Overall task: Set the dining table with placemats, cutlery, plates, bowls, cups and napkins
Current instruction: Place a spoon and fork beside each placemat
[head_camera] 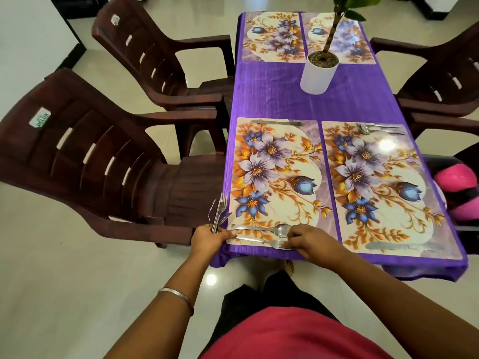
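Observation:
Several floral placemats lie on the purple-clothed table [285,99]. On the near left placemat [274,177] a spoon [261,229] and a fork [261,240] lie along the near edge, and a knife [276,122] lies along the far edge. My right hand [308,238] pinches the fork's head end. My left hand [207,238] grips a bundle of cutlery [219,213] upright at the table's near left corner, its thumb touching the placemat. The near right placemat [383,187] carries a knife [396,246] at its near edge and a spoon and fork [375,128] at its far edge.
A white pot with a plant [317,73] stands mid-table. Two more placemats [273,37] lie at the far end. Brown plastic chairs [98,161] flank the table on both sides; a pink and black object [458,187] sits on the near right chair.

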{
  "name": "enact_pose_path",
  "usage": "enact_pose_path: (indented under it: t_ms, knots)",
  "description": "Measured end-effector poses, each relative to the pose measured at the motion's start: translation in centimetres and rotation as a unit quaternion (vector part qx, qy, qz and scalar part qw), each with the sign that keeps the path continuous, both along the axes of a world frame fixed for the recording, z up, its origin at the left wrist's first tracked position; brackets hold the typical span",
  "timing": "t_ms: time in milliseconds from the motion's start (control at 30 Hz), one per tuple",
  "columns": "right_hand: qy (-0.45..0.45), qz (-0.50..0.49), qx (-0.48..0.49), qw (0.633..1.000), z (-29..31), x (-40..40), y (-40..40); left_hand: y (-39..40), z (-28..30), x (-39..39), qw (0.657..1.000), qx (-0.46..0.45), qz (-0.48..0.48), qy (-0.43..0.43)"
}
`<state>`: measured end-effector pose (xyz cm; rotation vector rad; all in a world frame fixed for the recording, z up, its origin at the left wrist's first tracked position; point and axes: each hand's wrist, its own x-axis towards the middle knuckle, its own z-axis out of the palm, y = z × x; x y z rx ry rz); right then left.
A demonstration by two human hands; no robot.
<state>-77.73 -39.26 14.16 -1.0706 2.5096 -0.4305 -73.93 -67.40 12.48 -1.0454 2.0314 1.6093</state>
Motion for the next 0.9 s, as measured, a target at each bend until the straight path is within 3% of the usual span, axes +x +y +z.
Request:
enact_pose_path:
  t_ms: [167, 433, 900]
  knots:
    - [0.006, -0.008, 0.044, 0.999, 0.1, 0.7, -0.1, 0.3, -0.4, 0.1, 1.0, -0.028, -0.007, -0.012]
    - [0.004, -0.097, 0.022, 0.995, 0.2, 1.8, -1.2, 0.8, -0.3, 0.2, 0.998, -0.056, -0.021, -0.018]
    - [-0.007, -0.072, 0.067, 0.995, 0.7, 1.5, -1.5, 1.1, -0.2, 0.4, 0.998, -0.06, -0.017, -0.011]
